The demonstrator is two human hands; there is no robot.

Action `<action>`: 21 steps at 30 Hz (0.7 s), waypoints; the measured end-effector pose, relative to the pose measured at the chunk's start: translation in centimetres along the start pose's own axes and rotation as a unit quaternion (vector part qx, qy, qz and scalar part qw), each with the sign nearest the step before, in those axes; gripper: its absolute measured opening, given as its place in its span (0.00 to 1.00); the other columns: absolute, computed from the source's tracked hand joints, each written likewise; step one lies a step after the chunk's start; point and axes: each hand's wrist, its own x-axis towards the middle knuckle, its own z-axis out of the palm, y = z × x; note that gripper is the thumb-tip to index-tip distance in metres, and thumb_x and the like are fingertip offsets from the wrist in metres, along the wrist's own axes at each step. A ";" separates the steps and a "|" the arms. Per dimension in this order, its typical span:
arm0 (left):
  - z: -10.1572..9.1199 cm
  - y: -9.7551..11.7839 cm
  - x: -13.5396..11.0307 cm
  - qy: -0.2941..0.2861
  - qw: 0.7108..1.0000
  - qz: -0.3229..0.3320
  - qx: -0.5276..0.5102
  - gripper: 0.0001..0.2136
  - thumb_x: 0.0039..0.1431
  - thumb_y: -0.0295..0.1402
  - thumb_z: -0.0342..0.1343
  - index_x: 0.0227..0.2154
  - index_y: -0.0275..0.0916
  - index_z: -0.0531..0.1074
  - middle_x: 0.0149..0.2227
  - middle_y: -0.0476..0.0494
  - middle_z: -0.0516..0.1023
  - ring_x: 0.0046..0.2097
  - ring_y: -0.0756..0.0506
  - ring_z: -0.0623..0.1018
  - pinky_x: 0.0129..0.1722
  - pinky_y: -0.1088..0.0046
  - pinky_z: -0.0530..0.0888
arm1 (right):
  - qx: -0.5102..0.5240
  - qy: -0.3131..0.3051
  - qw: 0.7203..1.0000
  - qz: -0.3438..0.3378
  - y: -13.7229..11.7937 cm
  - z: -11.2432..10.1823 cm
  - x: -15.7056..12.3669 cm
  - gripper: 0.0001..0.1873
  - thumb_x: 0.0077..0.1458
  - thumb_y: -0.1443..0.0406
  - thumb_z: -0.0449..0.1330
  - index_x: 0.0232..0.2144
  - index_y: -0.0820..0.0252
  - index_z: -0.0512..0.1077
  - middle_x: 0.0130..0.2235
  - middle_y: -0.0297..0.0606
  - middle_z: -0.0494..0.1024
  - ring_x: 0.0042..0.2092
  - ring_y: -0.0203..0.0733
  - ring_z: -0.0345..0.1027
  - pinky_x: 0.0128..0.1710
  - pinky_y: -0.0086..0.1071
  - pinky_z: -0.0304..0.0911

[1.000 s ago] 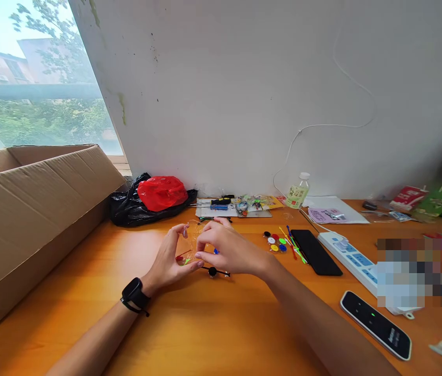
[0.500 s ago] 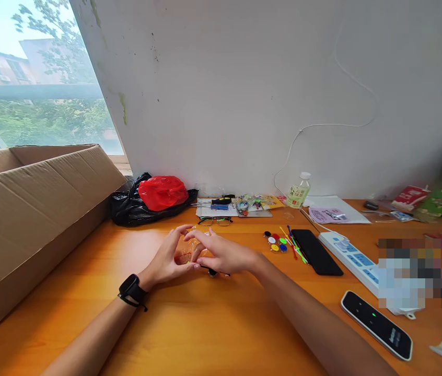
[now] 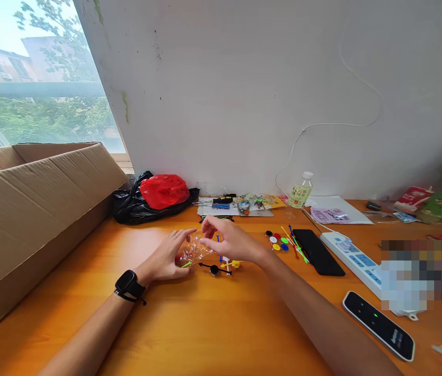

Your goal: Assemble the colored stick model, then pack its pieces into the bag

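Observation:
A crinkled clear plastic bag (image 3: pixel 196 247) lies on the table between my two hands. My left hand (image 3: pixel 166 256) curves round the bag's left side, thumb low and fingers above. A bright green stick end (image 3: pixel 187 265) shows near that thumb. Over the bag's right side is my right hand (image 3: pixel 229 237), with a gap between its curled fingers and its thumb. Close below it lie a black arrow spinner (image 3: pixel 213 269), a yellow arrow spinner (image 3: pixel 235 264) and a blue arrow (image 3: pixel 220 250). A white piece (image 3: pixel 227 266) is partly covered by the black arrow.
Coloured discs (image 3: pixel 276 241) and thin arrows (image 3: pixel 297 244) lie right of my right arm, beside a black phone-like slab (image 3: pixel 318 252). Farther right are a power strip (image 3: pixel 352 258) and a black-faced device (image 3: pixel 378 325). A cardboard box (image 3: pixel 41 209) borders the left; a bottle (image 3: pixel 301 190) stands behind.
My right hand has lifted and drawn back from my left, its fingers parting from the left thumb. The black, yellow, white and blue pieces beneath it now show. My left hand stays by the bag.

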 end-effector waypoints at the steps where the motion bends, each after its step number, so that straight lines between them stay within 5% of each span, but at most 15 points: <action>1: -0.1 -0.4 -0.1 -0.003 1.000 -0.007 0.000 0.41 0.47 0.32 0.65 0.67 0.43 0.61 0.54 0.38 0.74 0.52 0.33 0.77 0.54 0.52 0.75 | -0.021 0.007 1.000 0.003 0.3 -0.3 0.0 0.07 0.63 0.61 0.65 0.38 0.59 0.74 0.36 0.35 0.82 0.35 0.39 0.72 0.34 0.29 0.61; 7: 0.0 -1.9 -0.5 0.011 0.996 -0.044 -0.076 0.40 0.50 0.30 0.62 0.68 0.44 0.60 0.47 0.44 0.75 0.36 0.46 0.76 0.40 0.65 0.77 | -0.115 -0.207 0.970 0.062 1.9 -0.6 -0.8 0.09 0.52 0.62 0.72 0.25 0.58 0.78 0.28 0.34 0.79 0.29 0.38 0.70 0.27 0.29 0.54; 15: 0.1 -1.9 -0.5 -0.003 0.992 -0.064 -0.104 0.41 0.50 0.27 0.60 0.69 0.43 0.58 0.44 0.47 0.73 0.31 0.51 0.71 0.34 0.71 0.74 | -0.197 -0.246 0.945 0.085 2.1 1.9 -0.6 0.06 0.49 0.66 0.69 0.24 0.56 0.76 0.26 0.33 0.78 0.28 0.40 0.70 0.25 0.30 0.54; 21: 0.2 -1.7 -0.6 0.001 0.990 -0.071 -0.119 0.40 0.51 0.27 0.59 0.69 0.45 0.58 0.48 0.45 0.72 0.29 0.53 0.70 0.32 0.72 0.75 | -0.086 -0.284 0.953 0.055 3.6 -0.2 0.0 0.08 0.58 0.62 0.67 0.30 0.60 0.79 0.29 0.34 0.80 0.30 0.37 0.71 0.28 0.27 0.58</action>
